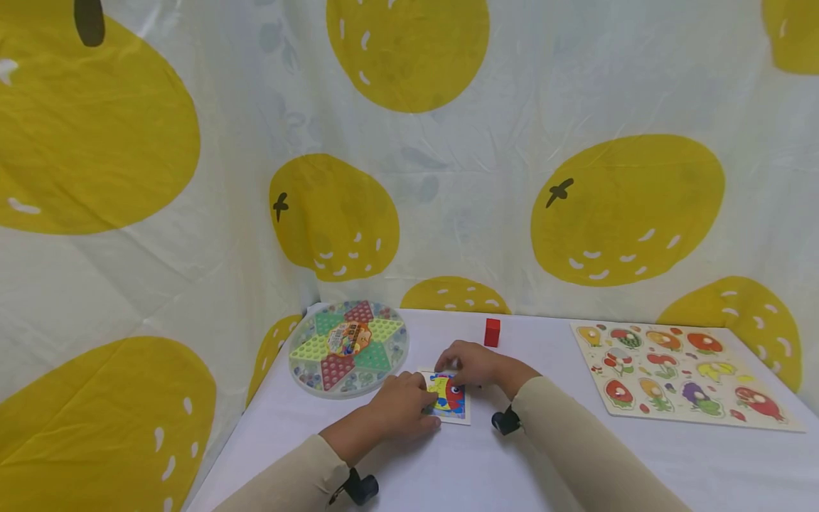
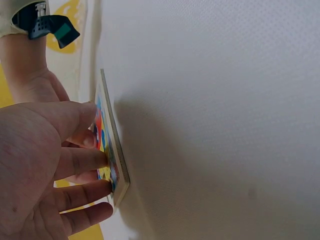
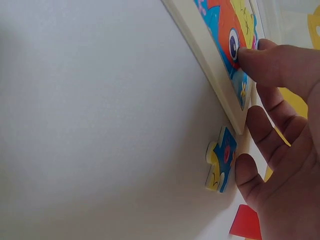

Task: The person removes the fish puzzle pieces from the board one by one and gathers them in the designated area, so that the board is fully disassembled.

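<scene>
On the white table (image 1: pixel 448 469), the fish puzzle (image 1: pixel 453 405) seems nearly complete, one loose piece (image 3: pixel 224 159) remaining beside it, while the left hand (image 1: pixel 403 407), fingers spread, and the right hand (image 1: pixel 473 363), fingers loosely bent, touch it.

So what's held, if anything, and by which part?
No clear grip: the left hand is at the left side of the puzzle; the right hand has its thumb at the fish's eye. Can't tell if it pinches.
</scene>
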The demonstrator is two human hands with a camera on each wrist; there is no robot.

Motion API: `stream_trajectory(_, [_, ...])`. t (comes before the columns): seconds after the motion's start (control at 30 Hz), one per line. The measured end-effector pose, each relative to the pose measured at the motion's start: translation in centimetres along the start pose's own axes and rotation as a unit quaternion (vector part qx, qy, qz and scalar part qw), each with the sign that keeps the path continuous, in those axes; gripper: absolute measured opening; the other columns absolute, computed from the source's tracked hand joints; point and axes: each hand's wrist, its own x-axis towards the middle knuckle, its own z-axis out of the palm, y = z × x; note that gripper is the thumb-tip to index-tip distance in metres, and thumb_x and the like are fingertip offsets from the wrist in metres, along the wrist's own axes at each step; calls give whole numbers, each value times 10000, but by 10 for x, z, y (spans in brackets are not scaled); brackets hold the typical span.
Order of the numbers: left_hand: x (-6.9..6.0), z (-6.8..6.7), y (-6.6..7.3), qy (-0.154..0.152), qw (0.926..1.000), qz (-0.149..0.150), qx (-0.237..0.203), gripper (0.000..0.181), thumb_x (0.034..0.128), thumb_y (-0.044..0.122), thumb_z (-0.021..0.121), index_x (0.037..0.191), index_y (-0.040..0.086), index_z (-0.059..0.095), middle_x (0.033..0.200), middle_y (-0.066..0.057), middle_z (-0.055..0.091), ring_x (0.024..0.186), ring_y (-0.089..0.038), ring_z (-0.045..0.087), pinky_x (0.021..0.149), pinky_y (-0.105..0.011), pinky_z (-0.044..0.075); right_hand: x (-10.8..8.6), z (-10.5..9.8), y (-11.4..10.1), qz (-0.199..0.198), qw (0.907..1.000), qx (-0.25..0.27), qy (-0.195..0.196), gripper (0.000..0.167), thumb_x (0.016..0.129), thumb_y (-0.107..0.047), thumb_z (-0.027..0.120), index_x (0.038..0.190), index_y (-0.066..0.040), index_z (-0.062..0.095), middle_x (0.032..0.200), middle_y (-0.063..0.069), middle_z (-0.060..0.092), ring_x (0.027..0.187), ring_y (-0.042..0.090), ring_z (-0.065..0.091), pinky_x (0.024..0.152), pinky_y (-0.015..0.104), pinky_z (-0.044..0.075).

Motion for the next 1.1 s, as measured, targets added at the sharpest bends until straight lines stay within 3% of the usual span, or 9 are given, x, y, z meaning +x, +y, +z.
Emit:
stream_trajectory(0.33, [-1,-1,0,28,10000,-9,-46,537,957,555,758,1425,294,717,1171,51,624,1054,-112,516,887,-335,427,9,6,0,177,9998,30,117,307,864,-81,897,1033,-306,773,1166,-48,626,1100,201,584,852,335,601])
stream_trajectory(0.6, [1,-1,0,0,10000,50,13,545,961,566,749,1430,290,713,1174,49,628,1051,-114,517,877,-328,425,3,5,-7,-3,9995,-67,317,246,882,-91,882,991,-282,772,1135,-57,624,1122,190,572,1023,411,533])
stream_trajectory(0.7, [1,-2,0,6,10000,89,44,539,965,564,746,1427,286,716,1176,45,627,1059,-119,519,885,-333,428,0,6,-10,-82,9992,-17,399,180,905,-137,870,978,-271,775,1121,-59,631,1110,177,580,1033,418,525])
stream_trajectory(0.87, [0,-3,1,10,9999,95,65,522,968,565,743,1407,283,731,1166,47,628,1061,-120,524,889,-337,429,-1,8,-14,55,9988,201,438,81,949,-207,831,959,-241,759,1087,-51,629,1039,166,586,928,364,562])
stream_trajectory(1.1, [0,-2,1,116,9999,51,-60,507,966,555,750,1386,271,747,1107,60,613,1019,-109,504,876,-328,412,0,3,-17,227,9976,562,347,78,967,-241,810,935,-220,742,1015,-11,640,913,201,605,758,329,564])
